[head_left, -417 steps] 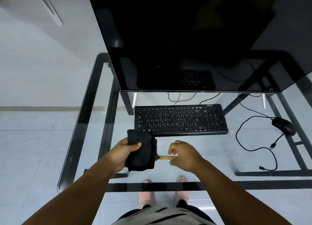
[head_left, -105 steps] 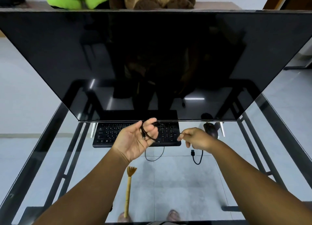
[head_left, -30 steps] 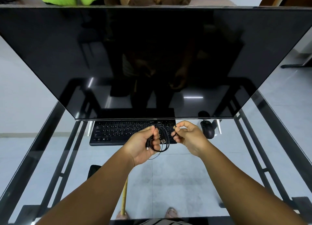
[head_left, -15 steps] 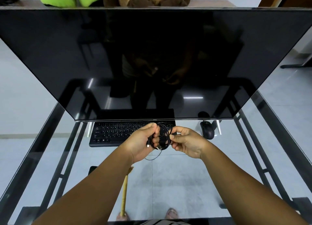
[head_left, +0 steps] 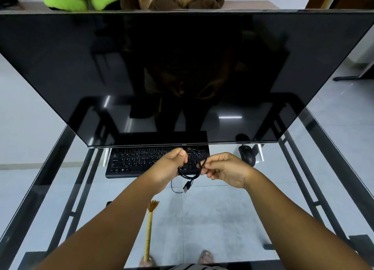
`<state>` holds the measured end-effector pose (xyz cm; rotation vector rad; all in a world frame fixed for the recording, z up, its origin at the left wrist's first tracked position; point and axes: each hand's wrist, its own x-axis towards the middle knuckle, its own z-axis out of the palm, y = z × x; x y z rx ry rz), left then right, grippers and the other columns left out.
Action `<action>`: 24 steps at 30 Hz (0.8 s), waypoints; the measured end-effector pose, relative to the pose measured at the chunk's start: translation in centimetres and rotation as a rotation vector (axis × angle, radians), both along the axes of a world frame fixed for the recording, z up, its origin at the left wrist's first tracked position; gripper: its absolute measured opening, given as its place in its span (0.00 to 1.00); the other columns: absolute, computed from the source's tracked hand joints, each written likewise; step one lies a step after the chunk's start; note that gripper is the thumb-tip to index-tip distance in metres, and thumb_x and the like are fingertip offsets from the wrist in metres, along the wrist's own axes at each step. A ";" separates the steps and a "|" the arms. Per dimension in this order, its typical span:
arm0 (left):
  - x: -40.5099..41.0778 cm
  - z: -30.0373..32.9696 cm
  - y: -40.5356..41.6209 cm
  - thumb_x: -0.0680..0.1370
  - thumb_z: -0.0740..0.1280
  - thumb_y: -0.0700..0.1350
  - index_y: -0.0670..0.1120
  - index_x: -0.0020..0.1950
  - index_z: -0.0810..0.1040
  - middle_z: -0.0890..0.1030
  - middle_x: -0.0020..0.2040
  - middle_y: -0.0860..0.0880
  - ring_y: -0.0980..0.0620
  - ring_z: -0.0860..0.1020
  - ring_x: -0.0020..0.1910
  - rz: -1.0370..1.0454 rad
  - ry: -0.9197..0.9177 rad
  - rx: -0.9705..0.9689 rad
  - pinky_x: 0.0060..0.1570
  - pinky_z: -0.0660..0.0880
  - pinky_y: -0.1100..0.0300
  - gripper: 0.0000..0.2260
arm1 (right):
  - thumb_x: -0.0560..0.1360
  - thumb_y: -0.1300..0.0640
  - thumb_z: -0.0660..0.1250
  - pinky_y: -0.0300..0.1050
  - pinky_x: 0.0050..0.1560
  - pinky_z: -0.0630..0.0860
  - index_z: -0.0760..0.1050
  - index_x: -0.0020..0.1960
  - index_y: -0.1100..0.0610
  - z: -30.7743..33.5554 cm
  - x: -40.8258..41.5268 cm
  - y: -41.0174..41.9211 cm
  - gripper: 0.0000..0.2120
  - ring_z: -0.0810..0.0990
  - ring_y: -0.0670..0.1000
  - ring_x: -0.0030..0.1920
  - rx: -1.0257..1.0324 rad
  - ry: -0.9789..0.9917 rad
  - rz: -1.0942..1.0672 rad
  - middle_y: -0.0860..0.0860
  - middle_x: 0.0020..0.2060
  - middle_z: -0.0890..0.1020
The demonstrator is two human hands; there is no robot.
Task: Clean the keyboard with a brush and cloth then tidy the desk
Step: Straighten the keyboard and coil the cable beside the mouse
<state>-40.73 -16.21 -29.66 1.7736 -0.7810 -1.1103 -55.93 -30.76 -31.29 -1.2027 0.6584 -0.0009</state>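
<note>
two hands meet over a glass desk (head_left: 232, 213) below a big dark monitor (head_left: 182, 71); behind them lies the keyboard (head_left: 139, 161), brush (head_left: 149, 231) nearer. left hand (head_left: 168, 169) grips a coiled black cable (head_left: 193, 169), fingers curled; right hand (head_left: 224, 169) pinches its loop.

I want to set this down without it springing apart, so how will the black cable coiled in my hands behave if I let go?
The black cable looks thin and floppy: its free plug end dangles below the loops. It probably loosens once released, since only the left hand and right hand pinch the coil together. It seems light, and may slide on the glass desk.
</note>
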 end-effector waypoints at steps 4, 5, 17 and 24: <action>-0.1 -0.5 0.0 0.85 0.52 0.50 0.47 0.41 0.70 0.68 0.37 0.50 0.53 0.64 0.36 0.048 0.078 -0.029 0.38 0.63 0.60 0.15 | 0.77 0.65 0.67 0.39 0.40 0.75 0.80 0.51 0.69 0.2 0.2 0.2 0.07 0.78 0.48 0.36 -0.084 -0.019 0.064 0.55 0.39 0.84; -0.1 -0.6 0.0 0.85 0.53 0.50 0.47 0.41 0.70 0.68 0.37 0.50 0.53 0.64 0.36 0.053 0.088 -0.032 0.38 0.63 0.60 0.15 | 0.75 0.64 0.69 0.39 0.40 0.75 0.80 0.50 0.67 0.2 0.2 0.4 0.07 0.78 0.47 0.36 -0.134 -0.014 0.065 0.51 0.39 0.84; 0.0 -0.2 0.2 0.84 0.55 0.43 0.43 0.47 0.78 0.71 0.39 0.48 0.54 0.65 0.34 0.073 0.161 0.023 0.33 0.64 0.63 0.13 | 0.73 0.65 0.72 0.40 0.36 0.74 0.78 0.54 0.60 0.1 0.3 0.6 0.10 0.76 0.49 0.33 -0.283 0.042 -0.035 0.55 0.34 0.80; 0.1 0.0 0.5 0.83 0.58 0.41 0.39 0.48 0.80 0.74 0.38 0.47 0.54 0.68 0.33 0.091 0.159 0.036 0.32 0.66 0.63 0.12 | 0.78 0.64 0.63 0.38 0.36 0.70 0.81 0.49 0.66 -0.1 0.2 0.7 0.08 0.73 0.46 0.34 -0.378 0.120 0.088 0.50 0.32 0.77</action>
